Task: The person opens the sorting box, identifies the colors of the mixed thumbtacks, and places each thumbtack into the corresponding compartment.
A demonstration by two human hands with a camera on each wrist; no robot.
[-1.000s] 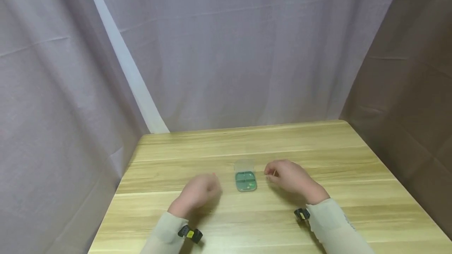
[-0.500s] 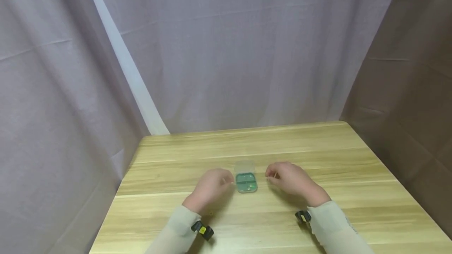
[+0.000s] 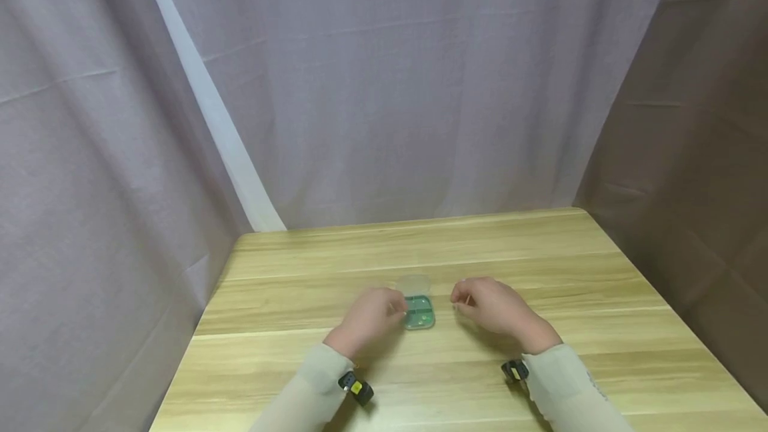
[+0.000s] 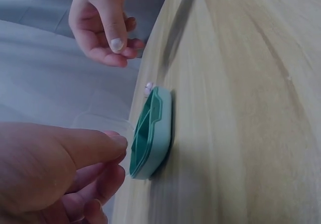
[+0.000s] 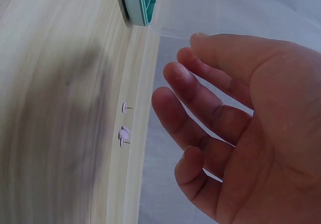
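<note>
A small teal case (image 3: 423, 321) with several compartments lies on the table, its clear lid (image 3: 414, 284) folded back. A little green and yellow shows inside its near right compartment. My left hand (image 3: 372, 314) is at the case's left edge, fingertips overlapping it in the head view. In the left wrist view its thumb (image 4: 103, 146) meets the curled index finger; I cannot tell whether something small is pinched there. To the right of the case hovers my right hand (image 3: 493, 303), fingers loosely bent and holding nothing. Several pink thumbtacks (image 5: 124, 133) lie on the table near it.
The wooden table (image 3: 288, 259) has grey curtains (image 3: 420, 99) behind and at its left, with a darker cloth (image 3: 690, 205) at the right. Both wrists wear black camera straps (image 3: 355, 387).
My left hand has moved right, from the bare table to the left edge of the case. The right hand and the case have stayed nearly in place.
</note>
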